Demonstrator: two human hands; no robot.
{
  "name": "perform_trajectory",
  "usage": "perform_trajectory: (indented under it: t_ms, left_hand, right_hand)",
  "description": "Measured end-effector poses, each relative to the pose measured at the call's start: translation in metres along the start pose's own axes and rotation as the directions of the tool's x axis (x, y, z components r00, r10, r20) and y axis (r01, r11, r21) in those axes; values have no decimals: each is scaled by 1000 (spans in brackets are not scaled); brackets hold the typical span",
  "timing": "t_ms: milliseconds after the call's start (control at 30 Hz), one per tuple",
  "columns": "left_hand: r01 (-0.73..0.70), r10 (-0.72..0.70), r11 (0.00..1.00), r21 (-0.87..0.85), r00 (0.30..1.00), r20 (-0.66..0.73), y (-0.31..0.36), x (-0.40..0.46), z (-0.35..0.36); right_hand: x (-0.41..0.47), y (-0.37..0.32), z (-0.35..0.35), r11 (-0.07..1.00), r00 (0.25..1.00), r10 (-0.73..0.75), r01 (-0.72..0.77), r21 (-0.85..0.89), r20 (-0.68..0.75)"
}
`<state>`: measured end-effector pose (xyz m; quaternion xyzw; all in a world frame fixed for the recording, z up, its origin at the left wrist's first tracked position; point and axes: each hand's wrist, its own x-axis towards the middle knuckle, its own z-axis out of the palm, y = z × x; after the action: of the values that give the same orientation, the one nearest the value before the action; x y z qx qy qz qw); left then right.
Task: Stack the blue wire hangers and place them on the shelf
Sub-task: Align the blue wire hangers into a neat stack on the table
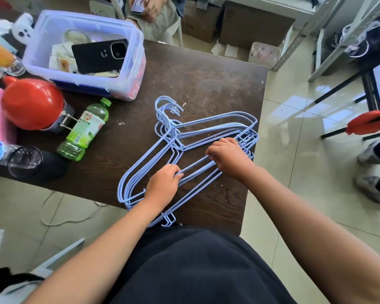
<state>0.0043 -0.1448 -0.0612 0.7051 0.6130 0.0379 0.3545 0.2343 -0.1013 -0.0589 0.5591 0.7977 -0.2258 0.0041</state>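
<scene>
Several pale blue wire hangers [208,126] lie overlapped in a loose stack on the dark wooden table [206,80], hooks pointing away from me. My left hand [162,185] grips the bottom bars near the stack's left end, fingers curled round the wires. My right hand [228,156] grips the same bars further right, close to the table's right edge. A grey metal shelf unit [338,34] stands on the floor at the far right.
A clear plastic bin [127,69] with a phone and papers sits at the back left. A green bottle [86,130] lies beside a red round object [31,104] and a glass [24,161]. Another person sits behind the table [154,16].
</scene>
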Motion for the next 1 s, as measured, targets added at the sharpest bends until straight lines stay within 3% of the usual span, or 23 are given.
perform_trajectory:
  t_ms: [100, 233, 400, 533, 833, 1000]
  left_hand:
    - [-14, -7, 993, 115, 984, 175, 6, 7, -7]
    - [26, -41, 998, 56, 957, 286, 10, 16, -15]
    - [14, -24, 999, 44, 969, 247, 11, 17, -14]
    - [-3, -7, 999, 44, 973, 229, 12, 16, -11]
    - [-35, 24, 997, 74, 989, 145, 4, 11, 1]
    - [-66, 56, 993, 98, 992, 109, 4, 7, 3]
  right_hand:
    - [2, 1, 0, 1000, 1000, -2, 2, -29, -10]
    - [3, 4, -1, 1000, 998, -5, 6, 17, -59]
    - [-5, 2, 7, 987, 981, 113, -93, 129, -159]
    - [-16, 2, 16, 972, 975, 187, -166, 166, -123]
    - [-12, 0, 11, 991, 993, 108, -112, 74, 54]
    - [-8, -3, 6, 998, 996, 64, -64, -8, 57]
